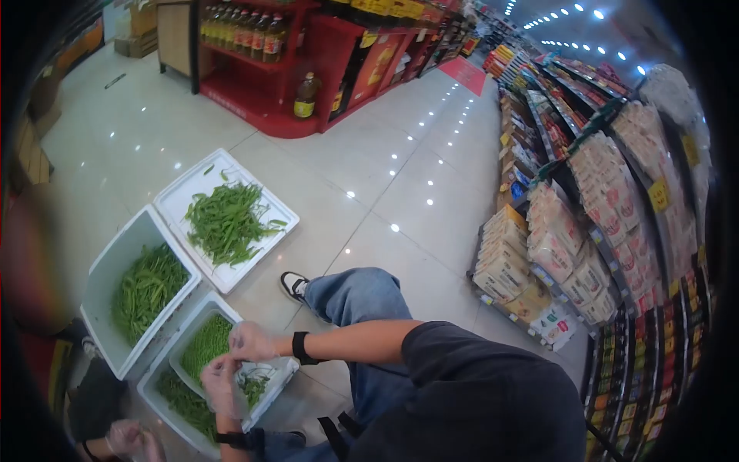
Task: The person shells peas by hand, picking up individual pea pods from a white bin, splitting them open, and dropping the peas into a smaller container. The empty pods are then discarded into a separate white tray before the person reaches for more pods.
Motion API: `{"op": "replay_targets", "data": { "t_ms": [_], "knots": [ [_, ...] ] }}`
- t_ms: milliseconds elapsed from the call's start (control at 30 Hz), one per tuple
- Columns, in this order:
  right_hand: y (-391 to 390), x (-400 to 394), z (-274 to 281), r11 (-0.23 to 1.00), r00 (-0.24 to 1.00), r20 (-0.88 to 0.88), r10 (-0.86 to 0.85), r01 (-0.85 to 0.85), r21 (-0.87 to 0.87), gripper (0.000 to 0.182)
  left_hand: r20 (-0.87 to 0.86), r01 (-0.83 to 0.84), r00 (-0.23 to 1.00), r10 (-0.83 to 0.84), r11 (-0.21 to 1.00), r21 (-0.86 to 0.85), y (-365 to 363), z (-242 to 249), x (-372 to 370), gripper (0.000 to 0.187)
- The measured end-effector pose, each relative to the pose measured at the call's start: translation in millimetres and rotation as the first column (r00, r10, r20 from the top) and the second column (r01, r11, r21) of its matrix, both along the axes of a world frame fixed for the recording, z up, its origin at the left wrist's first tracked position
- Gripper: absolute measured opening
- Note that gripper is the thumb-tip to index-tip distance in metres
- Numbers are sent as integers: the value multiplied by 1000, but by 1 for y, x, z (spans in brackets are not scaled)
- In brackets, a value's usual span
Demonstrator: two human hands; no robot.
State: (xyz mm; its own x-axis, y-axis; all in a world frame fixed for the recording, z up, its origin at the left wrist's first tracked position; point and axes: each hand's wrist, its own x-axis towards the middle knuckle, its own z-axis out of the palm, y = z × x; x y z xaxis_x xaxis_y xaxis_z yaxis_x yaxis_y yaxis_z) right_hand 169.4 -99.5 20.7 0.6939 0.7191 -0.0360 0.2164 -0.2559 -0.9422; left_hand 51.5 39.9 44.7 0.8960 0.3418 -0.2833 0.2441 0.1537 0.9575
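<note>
I sit on the shop floor, with my jeans leg [362, 296] and black-and-white shoe [292, 285] stretched out. Both hands wear thin clear gloves and meet over a white tray [269, 376] of green beans [204, 346], which rests in a larger white box [152, 371]. My right hand [250, 341], with a black watch on its wrist, reaches in from the right. Just below it, my left hand [219, 381] has its fingers curled. Each hand seems to pinch a bean, but the beans are small and blurred.
A deep white foam box [115, 254] of beans stands beside a flat white lid [175, 196] holding a spread heap of beans. Another person's gloved hands [127, 439] show at the bottom left. A red shelf of oil bottles [254, 35] stands beyond, and shelves of packaged goods [554, 246] line the right.
</note>
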Motion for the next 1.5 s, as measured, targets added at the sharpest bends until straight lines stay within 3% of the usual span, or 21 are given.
{"op": "replay_targets", "data": {
  "t_ms": [33,100,167,200,233,300,333,367,533,667,800,867,933,1000,1067,1100,1133,1167,1233,1367,1500],
  "knots": [
    [1,0,-4,1000,998,-55,3,-1,21,33,24,38,999,-37,998,-55,5,-3,-3,23],
    [-5,7,-3,994,994,67,83,-78,-75,36,-90,156,984,-151,986,52,8,18,5,24],
    [-8,4,-12,999,984,176,-2,-7,53,34,-70,134,988,-137,990,-50,11,4,3,21],
    [-11,7,-3,994,998,-24,59,-61,-88,35,-66,146,986,-151,986,-82,13,-4,2,21],
    [-10,6,6,997,987,-158,33,-44,-66,36,-51,126,989,-137,976,-178,11,0,2,22],
    [-8,6,11,993,982,-187,22,-43,-108,31,-54,90,993,-105,972,-217,15,-13,-2,25],
    [-7,10,13,983,957,-289,5,-58,-175,26,-44,103,992,-117,966,-236,17,-10,-1,26],
    [-4,10,9,993,893,-447,-58,4,-121,19,-77,54,994,-80,953,-298,17,-9,1,27],
    [3,9,14,990,832,-538,-135,97,-99,16,-56,-69,997,49,888,-455,15,-19,8,24],
    [1,12,16,992,780,-619,-85,124,20,16,-50,-74,997,56,872,-484,15,-14,9,25],
    [2,11,29,991,772,-627,-102,131,-1,14,-41,-51,999,34,850,-525,16,-11,11,27],
    [3,10,25,991,783,-614,-99,134,12,16,-68,-68,997,42,898,-435,13,-3,13,31],
    [-3,11,20,998,894,-447,10,20,63,24,-25,23,999,-25,996,-86,11,-1,9,35],
    [-7,8,16,998,918,-395,-3,30,61,30,33,25,999,-29,992,122,7,-4,9,30],
    [-12,6,-13,1000,958,-287,-13,11,-10,33,46,66,996,-73,988,137,5,0,7,30],
    [-12,8,-1,1000,968,-252,9,-15,-24,37,41,57,997,-60,996,71,1,12,7,30],
    [-7,-3,-21,975,978,21,-208,206,84,31,35,89,995,-90,996,24,6,0,6,29],
    [-9,9,-2,999,973,-229,-14,20,26,31,-24,51,998,-51,999,-3,4,0,7,29],
    [-1,4,-3,995,902,-430,-41,78,69,29,10,15,1000,-13,992,-123,4,-3,6,25],
    [-5,4,14,996,832,-554,-27,67,53,27,1,-35,999,35,998,55,5,-25,2,13],
    [-5,5,9,999,808,-589,-18,31,12,26,-32,-35,999,38,996,82,1,-33,1,16]
  ]
}}
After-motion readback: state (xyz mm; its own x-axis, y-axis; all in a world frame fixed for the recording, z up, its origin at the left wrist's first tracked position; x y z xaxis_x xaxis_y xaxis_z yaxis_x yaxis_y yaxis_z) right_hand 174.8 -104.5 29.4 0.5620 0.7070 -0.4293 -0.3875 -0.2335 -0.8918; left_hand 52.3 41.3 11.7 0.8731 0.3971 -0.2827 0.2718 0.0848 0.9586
